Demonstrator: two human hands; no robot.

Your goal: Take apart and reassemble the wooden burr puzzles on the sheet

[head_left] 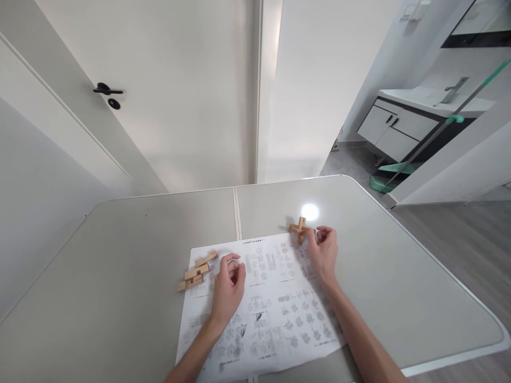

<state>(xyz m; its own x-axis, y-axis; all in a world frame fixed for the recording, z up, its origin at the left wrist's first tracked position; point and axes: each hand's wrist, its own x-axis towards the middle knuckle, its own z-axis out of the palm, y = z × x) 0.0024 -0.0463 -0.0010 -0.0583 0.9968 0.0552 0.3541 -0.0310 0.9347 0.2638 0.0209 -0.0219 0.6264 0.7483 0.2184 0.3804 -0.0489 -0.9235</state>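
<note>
– Where was the wooden cross [299,229]?
– Just beyond the right hand [324,253], at its curled fingertips; I couldn't tell whether they gripped it.
– The left hand [228,284]?
– Loosely curled, empty, over the sheet [279,319]; wooden blocks [197,272] just left.

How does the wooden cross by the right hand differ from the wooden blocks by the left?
The wooden cross is joined pieces standing up; the blocks lie flat and loose. The cross sits near the right hand, at the top right of the paper sheet; the blocks lie at its left edge beside the left hand. Both are pale wood.
</note>
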